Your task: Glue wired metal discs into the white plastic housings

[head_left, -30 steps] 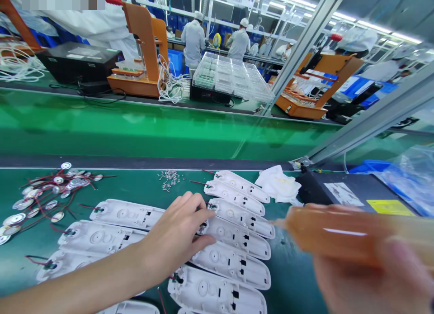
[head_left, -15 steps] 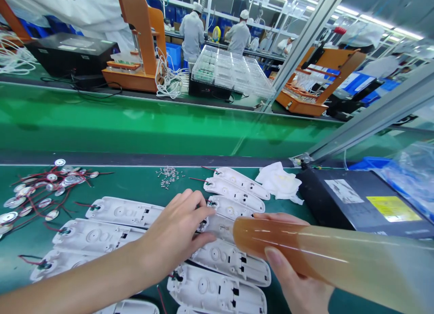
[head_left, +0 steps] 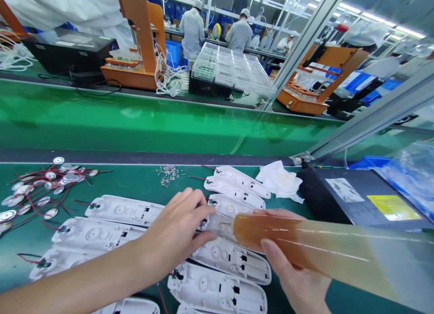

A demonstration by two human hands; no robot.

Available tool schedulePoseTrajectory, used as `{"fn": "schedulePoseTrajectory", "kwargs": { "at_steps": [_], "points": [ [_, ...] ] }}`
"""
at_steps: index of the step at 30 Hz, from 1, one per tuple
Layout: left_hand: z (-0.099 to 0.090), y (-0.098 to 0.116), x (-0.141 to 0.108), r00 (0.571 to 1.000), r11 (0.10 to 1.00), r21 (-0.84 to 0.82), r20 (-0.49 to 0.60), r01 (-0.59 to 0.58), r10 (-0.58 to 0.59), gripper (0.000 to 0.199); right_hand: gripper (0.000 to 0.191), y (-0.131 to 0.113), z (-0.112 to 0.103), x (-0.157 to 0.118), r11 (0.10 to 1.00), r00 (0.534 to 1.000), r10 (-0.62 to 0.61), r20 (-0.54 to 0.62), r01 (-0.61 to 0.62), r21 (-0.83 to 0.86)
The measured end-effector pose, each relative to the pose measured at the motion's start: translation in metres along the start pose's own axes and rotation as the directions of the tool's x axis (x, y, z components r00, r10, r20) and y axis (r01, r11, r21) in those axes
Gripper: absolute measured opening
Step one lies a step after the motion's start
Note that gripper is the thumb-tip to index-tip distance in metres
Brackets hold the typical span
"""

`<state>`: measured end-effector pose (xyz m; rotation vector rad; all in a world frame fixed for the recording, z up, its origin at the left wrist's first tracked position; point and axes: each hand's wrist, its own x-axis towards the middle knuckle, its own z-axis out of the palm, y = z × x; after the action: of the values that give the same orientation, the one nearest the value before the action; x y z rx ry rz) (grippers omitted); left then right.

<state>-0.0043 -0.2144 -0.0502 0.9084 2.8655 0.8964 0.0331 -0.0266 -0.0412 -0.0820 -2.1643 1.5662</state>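
My left hand [head_left: 181, 228] is closed at the near-left end of a white plastic housing [head_left: 220, 223], thumb and fingers on either side of it. What sits between the fingertips is partly hidden. My right hand [head_left: 291, 264] wraps around a thick translucent tube [head_left: 325, 241], amber at its front end and pale towards the right edge. The tube's front end lies over the housing and hides its right part. More white housings [head_left: 217, 284] lie in rows under and beside both hands, some with red wires at one end.
Wired metal discs [head_left: 50, 175] lie heaped at the left. Small screws [head_left: 167, 174] are scattered near the back edge. A crumpled white cloth [head_left: 280, 180] is beside a black box [head_left: 342, 201] at the right. Behind the green ledge stand orange fixtures [head_left: 135, 76] and clear trays [head_left: 230, 67]; people work farther back.
My right thumb has shifted slightly up and left on the tube, which has tilted a little. My left hand stays at the same housing.
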Motion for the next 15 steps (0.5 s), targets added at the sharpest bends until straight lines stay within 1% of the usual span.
{"fn": "schedulePoseTrajectory", "kwargs": {
  "at_steps": [2, 4, 6, 9, 10, 11, 14, 15],
  "points": [
    [0.0, 0.0001, 0.0002, 1.0, 1.0, 0.0, -0.003, -0.002, 0.002, 0.035, 0.035, 0.0006, -0.0017, 0.0001, 1.0, 1.0, 0.013, -0.008, -0.013, -0.019],
    [0.0001, 0.0, -0.0004, 1.0, 1.0, 0.002, -0.006, -0.007, 0.007, 0.035, 0.033, 0.002, -0.0035, 0.0015, 1.0, 1.0, -0.01, -0.003, 0.01, -0.022],
    [0.0003, -0.0004, -0.0015, 1.0, 1.0, 0.01, -0.009, -0.012, 0.013, 0.035, 0.029, 0.0042, -0.0052, 0.0038, 0.998, 0.998, -0.057, 0.01, 0.057, -0.035],
    [0.0008, -0.0014, -0.0033, 1.0, 0.999, 0.025, -0.019, -0.02, 0.02, 0.035, 0.026, 0.007, -0.0068, 0.0062, 0.984, 0.984, -0.173, 0.051, 0.175, -0.034],
    [0.001, -0.0016, -0.0036, 0.999, 0.999, 0.026, -0.022, -0.023, 0.023, 0.035, 0.026, 0.0073, -0.0068, 0.0061, 0.983, 0.983, -0.18, 0.047, 0.181, -0.026],
    [0.0012, -0.0018, -0.0037, 0.999, 0.999, 0.026, -0.023, -0.026, 0.026, 0.035, 0.026, 0.0072, -0.0067, 0.0055, 0.987, 0.987, -0.159, 0.034, 0.16, -0.016],
    [0.0016, -0.0018, -0.0034, 0.999, 0.999, 0.023, -0.026, -0.024, 0.025, 0.036, 0.035, 0.0053, -0.0058, 0.0022, 1.0, 1.0, 0.0, -0.023, -0.001, -0.019],
    [0.0017, -0.0017, -0.0033, 0.999, 1.0, 0.021, -0.025, -0.023, 0.023, 0.037, 0.038, 0.0046, -0.0056, 0.0012, 0.999, 0.999, 0.022, -0.027, -0.023, -0.025]
  ]
}}
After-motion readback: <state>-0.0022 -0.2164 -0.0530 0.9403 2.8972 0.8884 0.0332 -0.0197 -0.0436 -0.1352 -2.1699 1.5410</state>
